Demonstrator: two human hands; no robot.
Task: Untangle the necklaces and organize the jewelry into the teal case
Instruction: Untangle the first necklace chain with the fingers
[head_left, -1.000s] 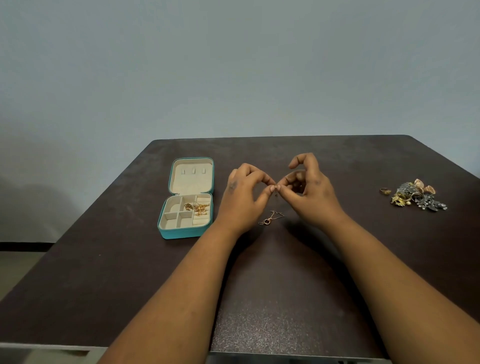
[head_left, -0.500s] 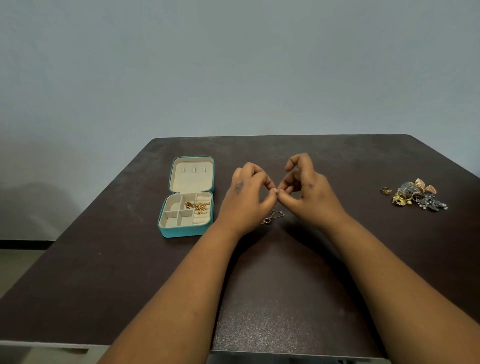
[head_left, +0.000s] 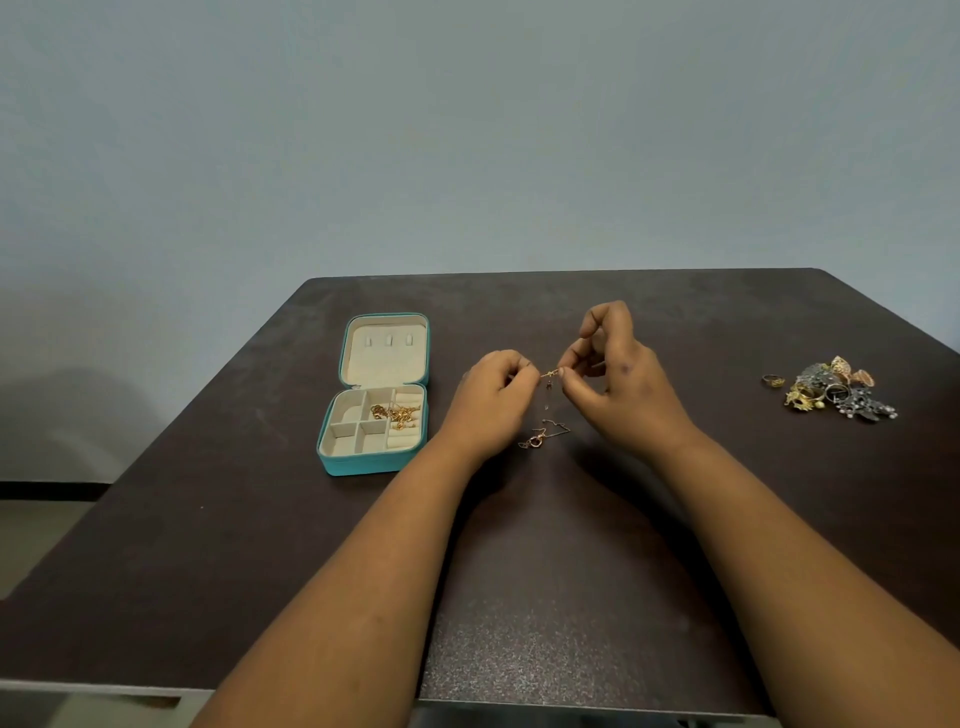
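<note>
My left hand (head_left: 493, 400) and my right hand (head_left: 618, 379) pinch the upper end of a thin gold necklace (head_left: 549, 374) between them, a little above the table. The fine chain hangs down and its pendant end (head_left: 537, 440) lies on the table between my wrists. To the left stands the teal case (head_left: 371, 462), lid open. Gold chains (head_left: 397, 414) lie in its middle compartments.
A heap of mixed gold and silver jewelry (head_left: 836, 392) lies at the right of the dark table (head_left: 519, 597), with a single gold ring (head_left: 773, 381) just left of it. The table's front edge is near my elbows.
My hands have drawn slightly apart, so a short stretch of the gold chain now shows between the fingertips. The pendant end stays on the table.
</note>
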